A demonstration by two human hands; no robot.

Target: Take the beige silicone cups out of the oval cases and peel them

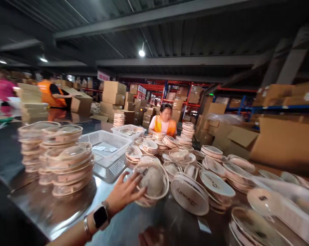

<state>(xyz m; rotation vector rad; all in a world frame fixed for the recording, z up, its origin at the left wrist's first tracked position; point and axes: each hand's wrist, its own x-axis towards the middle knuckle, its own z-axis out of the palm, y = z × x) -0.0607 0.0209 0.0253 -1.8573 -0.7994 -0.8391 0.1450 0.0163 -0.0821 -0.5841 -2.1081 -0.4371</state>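
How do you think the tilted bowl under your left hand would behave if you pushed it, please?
The bowl leans on its edge against the pile, so it would probably rock or tip flat. The left hand covers only its rim. On the shiny metal table it may well slide. It looks thin and light.

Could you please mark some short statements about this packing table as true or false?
1. The left hand touches a tilted bowl. True.
2. The white basket stands to the right of every bowl. False: it sits left of centre, beside the covered bowl stacks.
3. The left wrist wears a smartwatch. True.
4. The person in the orange vest stands next to the wearer. False: that person is at the far end of the table.
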